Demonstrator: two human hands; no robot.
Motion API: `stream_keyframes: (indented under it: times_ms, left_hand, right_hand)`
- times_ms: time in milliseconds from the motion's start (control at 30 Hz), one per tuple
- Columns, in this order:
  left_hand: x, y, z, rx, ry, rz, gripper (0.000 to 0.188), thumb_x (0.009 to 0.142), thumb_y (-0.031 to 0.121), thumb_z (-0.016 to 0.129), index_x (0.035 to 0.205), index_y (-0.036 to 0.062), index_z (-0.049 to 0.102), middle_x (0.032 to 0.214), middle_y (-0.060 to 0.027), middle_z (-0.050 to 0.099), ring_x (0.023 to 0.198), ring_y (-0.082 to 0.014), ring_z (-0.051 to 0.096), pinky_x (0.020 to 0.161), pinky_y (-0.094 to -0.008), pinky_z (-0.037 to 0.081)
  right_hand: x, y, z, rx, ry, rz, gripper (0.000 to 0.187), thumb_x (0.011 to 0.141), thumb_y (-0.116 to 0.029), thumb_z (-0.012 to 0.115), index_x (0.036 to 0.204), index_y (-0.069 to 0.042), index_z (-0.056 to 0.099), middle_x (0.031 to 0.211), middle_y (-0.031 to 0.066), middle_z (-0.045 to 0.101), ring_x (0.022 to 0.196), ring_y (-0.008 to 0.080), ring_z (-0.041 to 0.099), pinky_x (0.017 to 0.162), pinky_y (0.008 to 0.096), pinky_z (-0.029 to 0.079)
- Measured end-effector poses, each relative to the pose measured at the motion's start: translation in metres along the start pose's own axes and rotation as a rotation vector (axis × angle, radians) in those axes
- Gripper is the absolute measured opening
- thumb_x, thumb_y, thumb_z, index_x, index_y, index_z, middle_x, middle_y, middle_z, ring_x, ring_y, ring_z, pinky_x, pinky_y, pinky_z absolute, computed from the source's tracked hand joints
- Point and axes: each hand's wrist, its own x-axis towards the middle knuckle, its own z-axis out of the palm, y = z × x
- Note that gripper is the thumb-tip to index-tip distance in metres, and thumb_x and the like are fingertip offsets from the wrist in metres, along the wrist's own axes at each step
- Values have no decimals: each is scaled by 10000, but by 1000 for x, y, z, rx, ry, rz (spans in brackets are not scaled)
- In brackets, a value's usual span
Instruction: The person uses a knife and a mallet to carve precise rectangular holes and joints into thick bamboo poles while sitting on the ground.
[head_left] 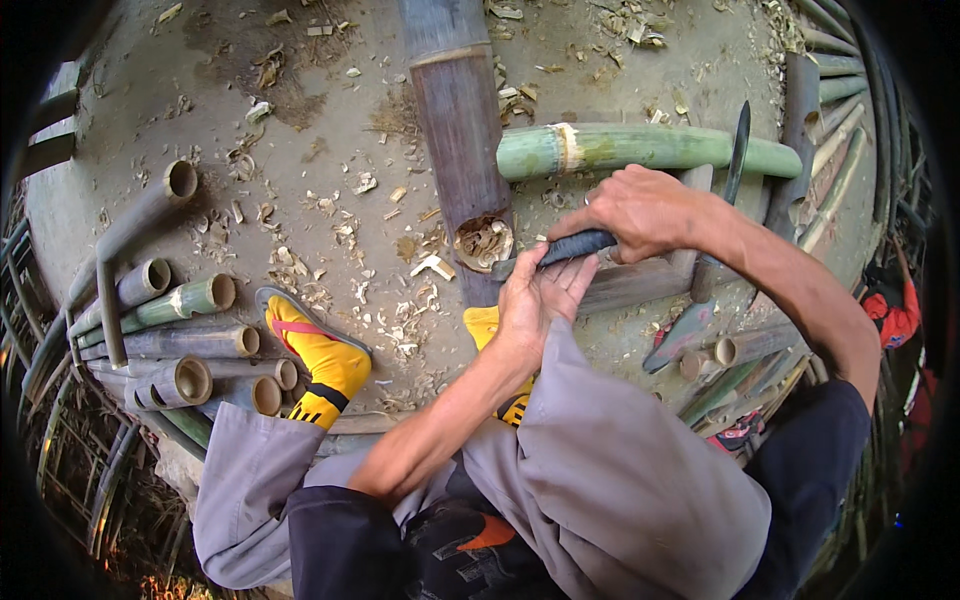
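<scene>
A short knife with a black wrapped handle (577, 247) lies across both of my hands, its grey end close to the opening of a dark bamboo pole (458, 130). My right hand (645, 212) is closed round the handle, with the index finger reaching forward along it. From below, my left hand (535, 305) holds the same knife, its thumb over it and its fingers under the handle. Pale shavings (485, 243) fill the hollow at the pole's near end. Just beyond my right hand rests a thick green bamboo piece (640, 148).
Cut bamboo tubes (180, 300) lie stacked at the left. A long dark blade (738, 150) leans at the right, near more bamboo tubes (755, 345). My foot in a yellow sock and sandal (325, 350) stands on the shaving-strewn floor. A person in red (890, 305) is at the far right.
</scene>
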Motion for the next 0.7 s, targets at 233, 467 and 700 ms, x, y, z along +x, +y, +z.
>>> stream_keyframes:
  times_ms: [233, 467, 700]
  left_hand:
    - [-15, 39, -8, 743, 293, -226, 337, 945, 221, 397, 1032, -86, 505, 920, -245, 627, 806, -311, 658, 807, -379, 571]
    - [-22, 84, -14, 1320, 253, -277, 332, 909, 228, 431, 864, -78, 552, 740, -134, 598, 648, -217, 652, 537, -291, 577]
    - [-23, 29, -8, 783, 175, -90, 393, 924, 248, 363, 1031, -92, 527, 935, -210, 630, 847, -304, 653, 768, -388, 563]
  right_hand:
    - [3, -41, 105, 905, 208, 32, 722, 692, -81, 642, 1376, -136, 416, 1005, 137, 650, 858, 289, 643, 834, 385, 512]
    - [37, -141, 132, 1151, 404, 460, 581, 853, -144, 567, 1389, -126, 343, 843, 162, 603, 782, 330, 633, 674, 365, 525]
    - [-3, -63, 84, 715, 146, 138, 555, 800, -237, 653, 1284, -88, 425, 1006, 184, 654, 945, 378, 636, 815, 476, 492]
